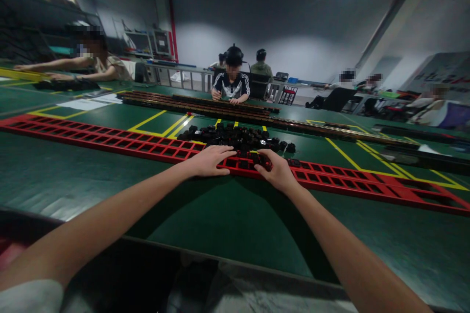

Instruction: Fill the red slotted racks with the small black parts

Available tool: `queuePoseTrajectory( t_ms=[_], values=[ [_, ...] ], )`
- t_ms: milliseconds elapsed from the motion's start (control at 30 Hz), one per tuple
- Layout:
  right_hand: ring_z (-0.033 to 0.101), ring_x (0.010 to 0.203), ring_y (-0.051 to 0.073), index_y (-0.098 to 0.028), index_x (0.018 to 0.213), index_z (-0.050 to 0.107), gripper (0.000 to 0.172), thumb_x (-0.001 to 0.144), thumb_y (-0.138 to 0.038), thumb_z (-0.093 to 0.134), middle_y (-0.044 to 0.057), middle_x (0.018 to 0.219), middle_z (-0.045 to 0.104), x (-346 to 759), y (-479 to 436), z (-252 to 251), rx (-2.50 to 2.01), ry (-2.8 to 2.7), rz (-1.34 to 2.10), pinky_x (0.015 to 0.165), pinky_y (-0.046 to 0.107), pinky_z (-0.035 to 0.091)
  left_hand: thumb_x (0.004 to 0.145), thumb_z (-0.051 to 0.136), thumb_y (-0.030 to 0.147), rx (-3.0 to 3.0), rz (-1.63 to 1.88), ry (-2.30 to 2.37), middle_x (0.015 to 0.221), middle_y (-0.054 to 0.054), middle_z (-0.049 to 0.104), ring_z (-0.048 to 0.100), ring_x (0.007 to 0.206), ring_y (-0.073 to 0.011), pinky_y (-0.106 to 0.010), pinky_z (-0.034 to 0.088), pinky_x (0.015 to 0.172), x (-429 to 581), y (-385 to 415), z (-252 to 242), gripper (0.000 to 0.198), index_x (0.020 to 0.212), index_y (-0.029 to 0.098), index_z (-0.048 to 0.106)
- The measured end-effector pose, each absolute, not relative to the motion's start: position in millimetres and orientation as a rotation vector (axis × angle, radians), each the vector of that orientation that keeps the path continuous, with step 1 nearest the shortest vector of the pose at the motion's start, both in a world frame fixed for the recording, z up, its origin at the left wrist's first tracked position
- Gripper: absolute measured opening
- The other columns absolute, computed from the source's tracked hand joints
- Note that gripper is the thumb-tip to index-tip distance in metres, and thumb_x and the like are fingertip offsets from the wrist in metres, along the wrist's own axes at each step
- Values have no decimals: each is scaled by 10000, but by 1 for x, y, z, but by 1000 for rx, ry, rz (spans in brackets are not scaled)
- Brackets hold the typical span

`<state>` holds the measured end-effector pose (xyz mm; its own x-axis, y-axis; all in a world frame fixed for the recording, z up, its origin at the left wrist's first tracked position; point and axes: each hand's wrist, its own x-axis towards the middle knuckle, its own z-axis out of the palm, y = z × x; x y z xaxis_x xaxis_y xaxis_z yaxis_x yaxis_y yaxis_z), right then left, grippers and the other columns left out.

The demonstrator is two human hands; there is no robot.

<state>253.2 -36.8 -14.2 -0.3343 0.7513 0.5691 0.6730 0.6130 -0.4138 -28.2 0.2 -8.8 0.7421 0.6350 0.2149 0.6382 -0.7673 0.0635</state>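
A long red slatted frame point(154, 147) lies across the green table in front of me. My left hand point(213, 160) rests on it with fingers stretched out and thumb apart, near its middle. My right hand point(277, 168) curls its thumb and fingers around a small black part point(261, 160) at the frame's openings. Whether that part is seated in an opening, I cannot tell. More black parts sit in the frame between my hands. Just behind the frame is a loose pile of black parts point(238, 137), too dark to tell apart.
Long dark bars point(205, 107) lie across the table behind the pile. Yellow tape lines point(343, 154) mark the green top point(235, 215). White papers point(88, 101) lie at the left. A co-worker point(231, 83) sits opposite, and another person point(106, 66) reaches over the table at left.
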Motion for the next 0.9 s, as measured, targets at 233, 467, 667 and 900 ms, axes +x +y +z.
queuePoseTrajectory(
  t_ms=[233, 467, 667, 900],
  values=[
    [704, 930, 288, -227, 1099, 658, 318, 824, -388, 645, 103, 1045, 726, 257, -30, -13, -1098, -2155, 85, 829, 456, 572, 934, 580, 519, -2942, -340, -1040, 1610, -133, 336, 337, 1467, -276, -404, 256, 1189, -26, 1, -4, 720, 1530, 169, 379],
    [696, 860, 292, -259, 1080, 667, 357, 828, -509, 628, 125, 1014, 721, 263, -21, -15, -1081, -2215, 39, 745, 430, 556, 953, 539, 514, -2957, -344, -1044, 1617, -136, 316, 323, 1469, -284, -426, 250, 1171, -26, 6, -4, 709, 1544, 173, 347],
    [680, 897, 300, -264, 1072, 682, 470, 845, -655, 554, 170, 1025, 708, 263, -17, -14, -1123, -2222, 48, 762, 455, 524, 957, 538, 496, -2937, -344, -987, 1611, -144, 326, 315, 1474, -276, -403, 235, 1176, -25, 9, -4, 718, 1547, 138, 341],
    [687, 863, 282, -289, 1030, 717, 505, 820, -714, 543, 164, 1057, 715, 267, -8, -19, -1187, -2226, 58, 770, 451, 529, 961, 509, 492, -2952, -354, -995, 1621, -136, 307, 293, 1485, -276, -426, 219, 1180, -24, 13, -8, 704, 1554, 158, 326]
  ],
)
